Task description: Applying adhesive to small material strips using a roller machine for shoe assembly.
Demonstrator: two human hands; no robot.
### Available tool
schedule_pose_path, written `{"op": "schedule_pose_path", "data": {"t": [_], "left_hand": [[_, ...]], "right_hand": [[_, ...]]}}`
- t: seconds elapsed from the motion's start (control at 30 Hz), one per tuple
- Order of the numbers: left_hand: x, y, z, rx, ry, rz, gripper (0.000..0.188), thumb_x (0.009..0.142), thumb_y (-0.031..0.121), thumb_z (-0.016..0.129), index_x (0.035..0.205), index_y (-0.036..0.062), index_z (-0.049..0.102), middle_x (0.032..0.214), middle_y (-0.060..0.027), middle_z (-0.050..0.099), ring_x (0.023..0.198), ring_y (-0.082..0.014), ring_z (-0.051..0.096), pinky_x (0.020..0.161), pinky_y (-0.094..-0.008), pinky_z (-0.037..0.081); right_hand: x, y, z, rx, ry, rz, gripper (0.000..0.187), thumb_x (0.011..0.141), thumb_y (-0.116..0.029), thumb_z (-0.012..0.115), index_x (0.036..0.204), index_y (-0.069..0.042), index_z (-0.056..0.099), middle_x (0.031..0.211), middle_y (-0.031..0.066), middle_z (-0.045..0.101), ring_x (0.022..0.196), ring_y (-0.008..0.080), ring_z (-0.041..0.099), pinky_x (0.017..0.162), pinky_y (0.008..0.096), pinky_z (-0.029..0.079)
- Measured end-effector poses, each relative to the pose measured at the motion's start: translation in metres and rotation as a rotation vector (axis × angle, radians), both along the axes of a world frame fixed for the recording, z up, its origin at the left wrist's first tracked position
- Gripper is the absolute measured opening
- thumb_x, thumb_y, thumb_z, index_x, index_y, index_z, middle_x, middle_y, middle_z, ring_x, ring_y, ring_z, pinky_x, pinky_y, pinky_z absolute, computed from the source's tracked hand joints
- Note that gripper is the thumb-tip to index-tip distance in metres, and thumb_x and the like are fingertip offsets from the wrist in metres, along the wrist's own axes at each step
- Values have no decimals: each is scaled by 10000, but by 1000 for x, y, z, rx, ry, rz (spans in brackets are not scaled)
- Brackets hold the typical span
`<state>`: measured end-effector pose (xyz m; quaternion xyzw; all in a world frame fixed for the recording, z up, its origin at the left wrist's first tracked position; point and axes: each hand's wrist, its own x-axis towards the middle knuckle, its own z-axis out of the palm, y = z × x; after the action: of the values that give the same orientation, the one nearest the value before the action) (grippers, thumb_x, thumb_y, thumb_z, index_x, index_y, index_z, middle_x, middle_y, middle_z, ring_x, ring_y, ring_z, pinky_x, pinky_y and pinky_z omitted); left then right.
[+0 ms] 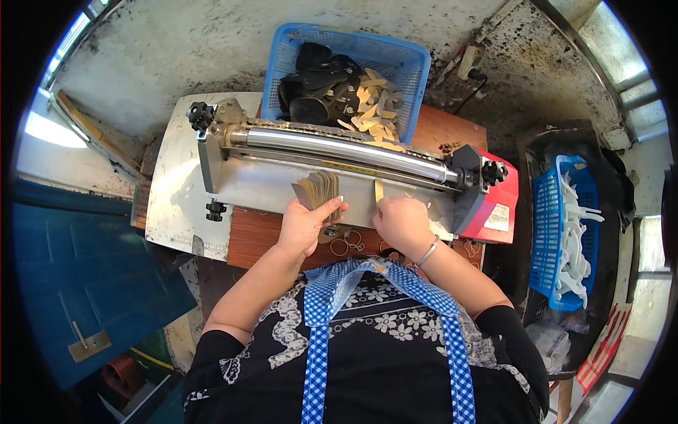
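My left hand (304, 225) is closed round a fanned stack of thin, flat tan and grey cut pieces (319, 188), the thumb pressed along its near side. To its right, my right hand (405, 225) pinches one narrow tan strip (379, 189), which points away from me over the metal feed plate (272, 177). Both hands are at the near side of a roller machine, whose shiny steel roller (339, 147) runs across just beyond them. A metal bracelet (428, 250) circles my right wrist.
Behind the roller, a blue plastic basket (422, 71) holds black pieces and many tan strips. Black knobs (200, 115) and a red end housing (498, 201) flank the machine. Rubber bands (340, 246) lie on the brown tabletop. At right, another blue basket (544, 233) holds white curved pieces.
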<state>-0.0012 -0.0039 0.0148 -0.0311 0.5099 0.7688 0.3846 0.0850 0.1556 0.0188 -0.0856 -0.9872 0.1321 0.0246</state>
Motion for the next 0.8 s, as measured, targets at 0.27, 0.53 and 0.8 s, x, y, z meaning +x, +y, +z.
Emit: {"op": "schedule_pose_path", "data": {"t": [0.27, 0.53, 0.8], "left_hand": [[4, 4, -5, 9, 112, 58, 190, 735, 5, 600, 916, -14, 545, 826, -60, 581, 720, -132, 570, 617, -237, 470], [0, 4, 3, -22, 58, 100, 196, 728, 15, 609, 914, -3, 552, 818, -53, 582, 675, -115, 554, 555, -227, 445], [5, 7, -1, 42, 75, 80, 174, 731, 21, 610, 895, 5, 551, 810, -50, 585, 682, -127, 565, 577, -250, 457]], "right_hand": [[-11, 0, 10, -845, -6, -33, 198, 756, -195, 593, 819, -14, 542, 640, 13, 534, 464, 95, 474, 418, 237, 391], [-4, -1, -4, -1545, -200, -555, 195, 805, -159, 490, 693, -5, 530, 528, 22, 499, 401, 84, 452, 359, 203, 352], [-5, -25, 6, -1213, -182, -134, 220, 821, -204, 523, 749, 3, 537, 635, 26, 556, 475, 83, 526, 427, 193, 410]]}}
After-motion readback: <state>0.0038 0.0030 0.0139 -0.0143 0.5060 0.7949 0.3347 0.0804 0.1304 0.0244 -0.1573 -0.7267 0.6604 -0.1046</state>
